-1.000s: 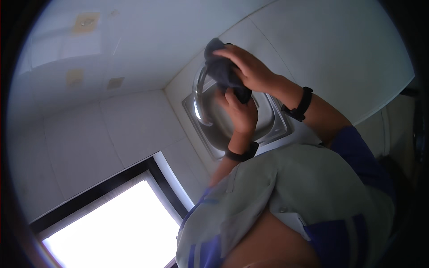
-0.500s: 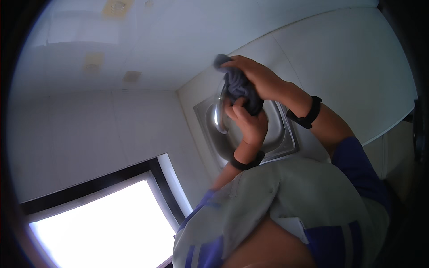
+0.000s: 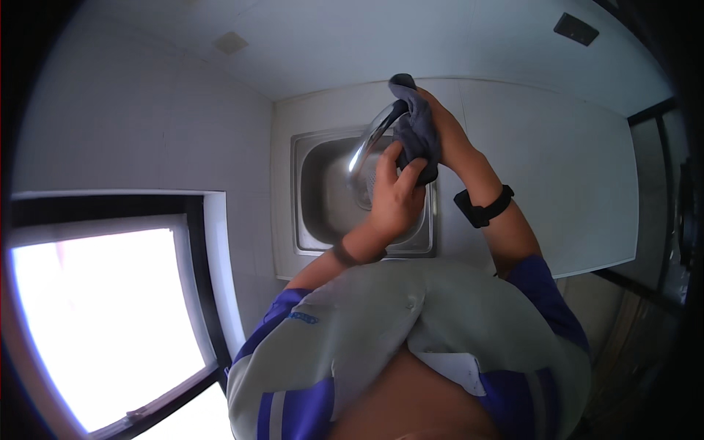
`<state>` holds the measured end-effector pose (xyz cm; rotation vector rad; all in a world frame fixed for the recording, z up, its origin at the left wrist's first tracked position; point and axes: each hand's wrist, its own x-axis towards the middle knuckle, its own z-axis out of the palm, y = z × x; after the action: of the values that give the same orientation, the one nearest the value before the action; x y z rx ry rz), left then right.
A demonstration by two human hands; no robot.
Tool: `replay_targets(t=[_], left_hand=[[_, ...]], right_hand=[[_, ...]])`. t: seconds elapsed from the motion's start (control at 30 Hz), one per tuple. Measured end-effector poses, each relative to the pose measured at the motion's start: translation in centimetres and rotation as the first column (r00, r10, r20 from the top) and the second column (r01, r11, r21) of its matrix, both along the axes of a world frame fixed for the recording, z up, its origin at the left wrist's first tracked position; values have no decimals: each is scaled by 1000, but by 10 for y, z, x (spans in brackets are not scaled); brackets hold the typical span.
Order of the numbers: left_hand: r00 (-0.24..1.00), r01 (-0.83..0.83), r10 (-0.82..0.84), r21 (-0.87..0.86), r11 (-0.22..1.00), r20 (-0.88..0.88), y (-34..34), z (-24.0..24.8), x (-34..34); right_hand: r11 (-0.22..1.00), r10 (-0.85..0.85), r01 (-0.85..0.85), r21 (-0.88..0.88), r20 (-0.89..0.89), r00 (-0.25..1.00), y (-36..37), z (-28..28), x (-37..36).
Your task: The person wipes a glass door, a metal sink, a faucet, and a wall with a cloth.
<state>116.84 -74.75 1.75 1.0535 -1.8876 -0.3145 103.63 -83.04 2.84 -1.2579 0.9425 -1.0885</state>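
Observation:
A dark grey cloth [image 3: 416,132] hangs between my two hands, bunched against the base end of a curved chrome tap [image 3: 374,139]. My left hand [image 3: 398,192] pinches its lower end, thumb and fingers closed on the fabric. Higher up, my right hand [image 3: 449,138] grips the cloth from the right side, its fingers mostly hidden behind it. The tap's spout arcs out to the left of the cloth, over a stainless steel sink [image 3: 295,198]. Both hands are above the sink's right side.
A white counter [image 3: 543,161] extends right of the sink. Behind it rises a pale wall with a dark socket plate [image 3: 576,29] at the upper right. A bright window [image 3: 110,315] in a dark frame is at the lower left.
My view has turned, so the sink now appears straighter and the window lower left. Both hands remain on the cloth, which looks more stretched out along the tap than before.

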Motion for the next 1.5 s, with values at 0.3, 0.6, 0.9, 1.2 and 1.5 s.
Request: replay_targets(t=[0.3, 0.6, 0.9, 1.2, 1.5], left_hand=[[938, -235, 311, -372, 898, 156, 3, 46, 60], [974, -173, 198, -206, 963, 112, -12, 50, 51], [928, 281, -117, 456, 845, -355, -78, 100, 95], [995, -99, 97, -96, 990, -28, -174, 162, 175], [968, -74, 216, -673, 736, 130, -281, 177, 147]], right_hand=[[592, -224, -294, -750, -503, 835, 10, 52, 51], [706, -149, -191, -681, -407, 901, 16, 58, 52], [988, -26, -13, -154, -254, 967, -19, 65, 19], [716, -303, -26, -698, -343, 889, -100, 151, 72], [187, -874, -266, -946, -283, 394, -199, 204, 113]])
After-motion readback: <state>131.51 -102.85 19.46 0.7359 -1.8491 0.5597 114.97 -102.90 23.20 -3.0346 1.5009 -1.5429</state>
